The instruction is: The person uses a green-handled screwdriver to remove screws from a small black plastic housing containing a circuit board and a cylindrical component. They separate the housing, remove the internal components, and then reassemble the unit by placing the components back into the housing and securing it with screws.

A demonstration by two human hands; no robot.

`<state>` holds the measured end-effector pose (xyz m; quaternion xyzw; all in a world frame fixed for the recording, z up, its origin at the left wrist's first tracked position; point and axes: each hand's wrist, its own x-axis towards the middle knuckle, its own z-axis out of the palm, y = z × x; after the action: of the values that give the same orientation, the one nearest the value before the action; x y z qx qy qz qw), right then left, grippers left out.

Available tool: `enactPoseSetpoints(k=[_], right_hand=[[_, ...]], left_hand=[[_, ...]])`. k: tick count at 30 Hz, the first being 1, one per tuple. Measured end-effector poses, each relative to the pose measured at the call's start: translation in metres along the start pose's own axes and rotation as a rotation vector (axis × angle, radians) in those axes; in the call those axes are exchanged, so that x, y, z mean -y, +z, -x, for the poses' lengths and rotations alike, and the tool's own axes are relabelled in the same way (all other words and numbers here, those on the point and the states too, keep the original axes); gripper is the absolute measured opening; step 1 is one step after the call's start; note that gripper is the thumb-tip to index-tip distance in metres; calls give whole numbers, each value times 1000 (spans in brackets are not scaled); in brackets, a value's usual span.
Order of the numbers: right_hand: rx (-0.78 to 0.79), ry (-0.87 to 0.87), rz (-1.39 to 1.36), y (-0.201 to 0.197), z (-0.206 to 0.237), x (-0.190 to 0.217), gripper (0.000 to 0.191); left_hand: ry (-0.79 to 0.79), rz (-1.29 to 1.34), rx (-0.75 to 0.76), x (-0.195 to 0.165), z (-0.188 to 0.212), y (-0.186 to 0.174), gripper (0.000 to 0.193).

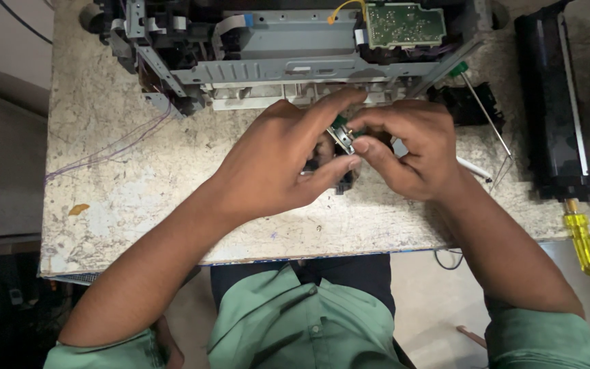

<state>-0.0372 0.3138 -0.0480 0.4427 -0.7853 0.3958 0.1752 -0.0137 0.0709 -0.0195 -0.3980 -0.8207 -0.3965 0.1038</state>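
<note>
Left hand [278, 160]: curled over a small metal-and-black plastic part with a green edge [342, 137], thumb and forefinger pinching it from the left.
Right hand [411, 147]: closed on the same small part from the right, fingertips meeting those of the left hand.
Small part: held just above the worn, speckled white tabletop [104, 171], in front of the opened machine.
Opened grey metal printer chassis [274, 55]: at the table's far edge, carrying a green circuit board [404, 24] and a yellow wire [346, 8].
Long thin screwdriver with a green handle [483, 109]: lying just right of the hands.
Long black cartridge unit [554, 102]: at the far right.
Yellow-handled screwdriver [582, 239]: overhanging the table's near right edge.
</note>
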Motion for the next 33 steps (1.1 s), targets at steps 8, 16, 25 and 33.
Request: enactPoseSetpoints(k=[8, 16, 25, 33], right_hand=[[-23, 78, -66, -5, 4, 2, 15], [-21, 97, -374, -3, -1, -3, 32], [-47, -7, -101, 1, -5, 10, 32], [-146, 1, -4, 1, -1, 8, 23]], left_hand=[[35, -65, -71, -6, -1, -2, 57], [17, 59, -15, -7, -3, -6, 46], [-5, -40, -37, -8, -1, -6, 53], [-40, 281, -69, -8, -2, 2, 69]])
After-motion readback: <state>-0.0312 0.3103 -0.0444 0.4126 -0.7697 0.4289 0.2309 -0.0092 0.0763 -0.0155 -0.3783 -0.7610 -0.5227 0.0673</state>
